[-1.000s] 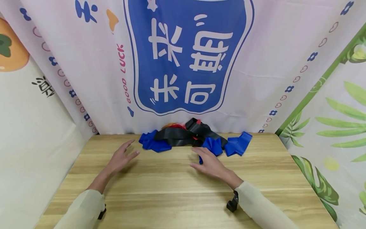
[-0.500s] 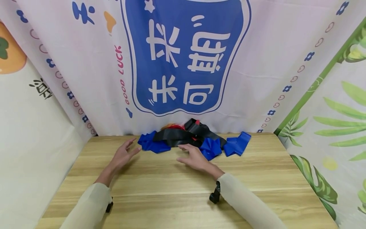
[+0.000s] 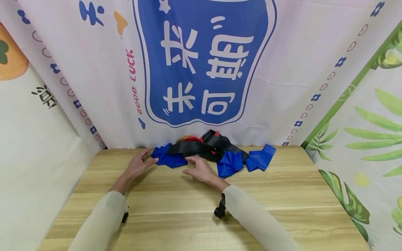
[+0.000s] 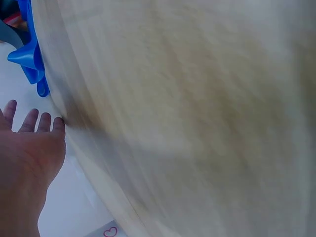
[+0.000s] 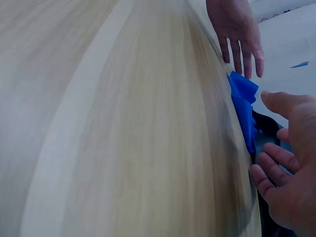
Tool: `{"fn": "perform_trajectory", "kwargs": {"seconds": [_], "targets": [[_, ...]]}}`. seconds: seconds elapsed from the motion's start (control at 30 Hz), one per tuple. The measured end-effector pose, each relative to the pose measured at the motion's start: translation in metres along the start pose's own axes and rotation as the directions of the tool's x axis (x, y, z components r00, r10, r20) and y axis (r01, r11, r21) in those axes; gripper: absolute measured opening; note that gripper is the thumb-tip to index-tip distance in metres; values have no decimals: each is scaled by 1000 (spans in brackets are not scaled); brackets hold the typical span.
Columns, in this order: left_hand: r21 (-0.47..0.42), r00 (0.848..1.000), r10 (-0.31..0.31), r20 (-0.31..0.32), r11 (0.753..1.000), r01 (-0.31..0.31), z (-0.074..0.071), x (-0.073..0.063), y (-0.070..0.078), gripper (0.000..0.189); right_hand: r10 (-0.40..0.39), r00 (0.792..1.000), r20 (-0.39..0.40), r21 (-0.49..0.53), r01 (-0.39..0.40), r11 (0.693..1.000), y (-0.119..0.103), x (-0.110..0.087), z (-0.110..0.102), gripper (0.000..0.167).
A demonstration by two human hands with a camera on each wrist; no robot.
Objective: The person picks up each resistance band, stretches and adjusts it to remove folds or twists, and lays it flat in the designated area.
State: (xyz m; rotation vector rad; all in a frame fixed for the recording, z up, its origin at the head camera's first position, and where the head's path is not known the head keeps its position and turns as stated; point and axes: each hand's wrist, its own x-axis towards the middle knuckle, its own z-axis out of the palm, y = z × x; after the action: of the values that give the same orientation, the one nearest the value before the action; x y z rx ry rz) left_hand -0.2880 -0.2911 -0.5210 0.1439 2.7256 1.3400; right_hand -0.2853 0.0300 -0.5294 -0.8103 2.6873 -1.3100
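A folded blue ribbon (image 3: 169, 159) lies at the back of the wooden table, between my two hands. To its left is my left hand (image 3: 138, 166), fingers spread and reaching toward its edge. My right hand (image 3: 201, 170) stands at its right, thumb and fingers apart, with nothing between them. In the right wrist view the blue ribbon (image 5: 243, 106) shows between both hands. The left wrist view has the left hand (image 4: 32, 153) with straight fingers close to the blue strip (image 4: 30, 61). Black ribbon (image 3: 194, 149) loops behind the right fingertips.
Two more blue ribbon pieces, one (image 3: 230, 164) beside the right hand and another (image 3: 261, 158) farther right, lie on the table (image 3: 176, 216). Red material (image 3: 192, 138) peeks out behind the black loops. A printed white curtain (image 3: 282, 87) hangs along the table's back edge.
My right hand has moved left, past the middle blue ribbon, toward the left one. My left hand has shifted slightly right, closer to the same ribbon.
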Motion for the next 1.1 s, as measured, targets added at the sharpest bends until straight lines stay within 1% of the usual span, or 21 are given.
{"fn": "perform_trajectory", "kwargs": {"seconds": [0.13, 0.4, 0.5, 0.57, 0.63, 0.8, 0.97, 1.1], "targets": [[9, 1000, 12, 6, 1000, -12, 3, 5, 1, 81, 21, 1000, -23, -14, -21, 1000, -4, 5, 5, 55], [-25, 1000, 17, 24, 1000, -16, 7, 15, 4, 75, 38, 997, -65, -15, -39, 999, -3, 16, 10, 50], [-10, 1000, 19, 21, 1000, -18, 6, 20, 2, 72, 53, 995, -79, -5, -54, 999, -5, 20, 11, 46], [6, 1000, 26, 17, 1000, -26, 7, 23, 2, 69, 59, 995, -85, -16, -60, 998, -5, 22, 13, 42], [20, 999, 33, 12, 999, -34, 9, 25, 1, 67, 67, 994, -91, -26, -69, 997, -6, 22, 15, 40], [11, 999, 48, -14, 999, -48, 14, 29, -1, 59, 59, 991, -118, -51, -65, 997, -5, 23, 20, 36], [72, 997, 51, -55, 996, -47, 15, 30, 0, 49, 54, 988, -142, -75, -65, 995, -4, 26, 25, 33], [107, 996, 49, -73, 993, -41, 17, 31, 0, 44, 81, 988, -135, -131, -99, 986, -4, 29, 29, 29]]}}
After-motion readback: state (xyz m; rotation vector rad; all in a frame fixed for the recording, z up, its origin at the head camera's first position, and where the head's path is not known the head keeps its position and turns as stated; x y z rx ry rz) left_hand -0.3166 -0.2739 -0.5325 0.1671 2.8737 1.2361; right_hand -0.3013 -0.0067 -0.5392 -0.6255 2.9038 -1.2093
